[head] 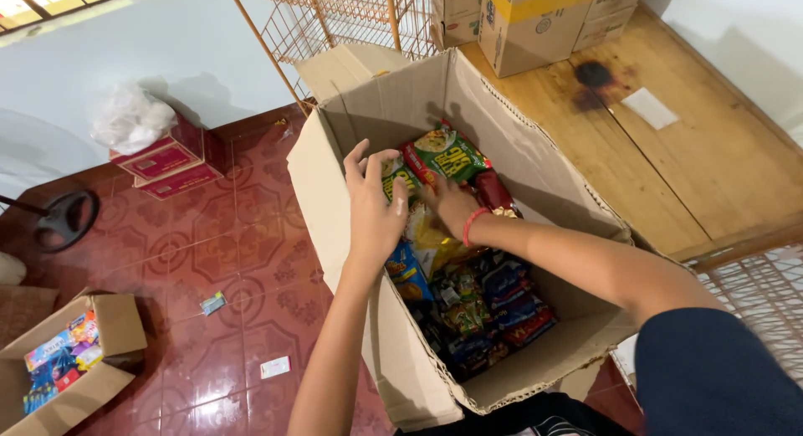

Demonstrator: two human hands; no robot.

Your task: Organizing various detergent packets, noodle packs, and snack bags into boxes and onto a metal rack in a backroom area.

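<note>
— Dark blue sleeve at the bottom right, closest to the lens. What comes after it?

— That arm runs up into the big open cardboard box, with a red band on the wrist. The right hand is down among the snack packets, fingers buried, so I cannot tell whether they grip anything.

— And the other one?

— The left hand is curled around a green snack packet at the top of the pile, fingers grasping its edge. A second green packet lies just beside it, touching.

— What fills the box?

— Mixed packets: yellow, blue, dark ones, heaped to about half its depth.

— Around it?

— Red patterned floor tiles, a smaller open box of colourful packs at the lower left, red cartons by the wall, and a wooden platform with stacked cartons.
</note>
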